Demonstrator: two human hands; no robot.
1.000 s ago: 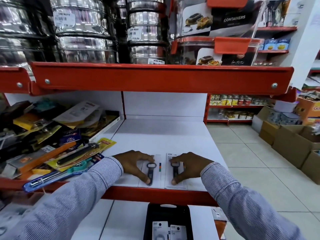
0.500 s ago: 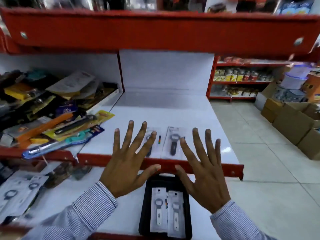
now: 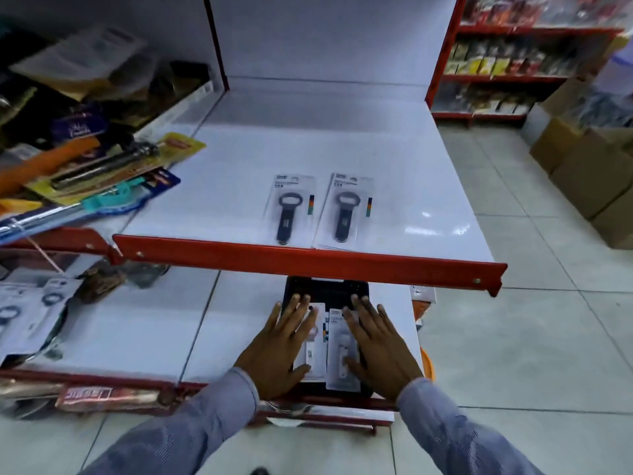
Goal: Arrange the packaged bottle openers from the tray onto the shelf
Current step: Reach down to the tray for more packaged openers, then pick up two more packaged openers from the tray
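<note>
Black tray (image 3: 325,289) on lower shelf (image 3: 137,330), partly under red lip of upper shelf (image 3: 342,145). Two white packaged openers in tray: left pack (image 3: 317,351), right pack (image 3: 342,358), side by side. Left hand (image 3: 279,351) flat on left pack, fingers (image 3: 291,308) spread, not pinching. Right hand (image 3: 380,347) flat on right pack, fingers spread likewise. Two packaged black openers on upper shelf near front edge: one (image 3: 289,210), other (image 3: 346,212), just beside each other, handles toward lip. Mixed carded utensils (image 3: 102,173) heaped left.

Shelf (image 3: 394,186) bare right of two packaged openers (image 3: 289,209).
</note>
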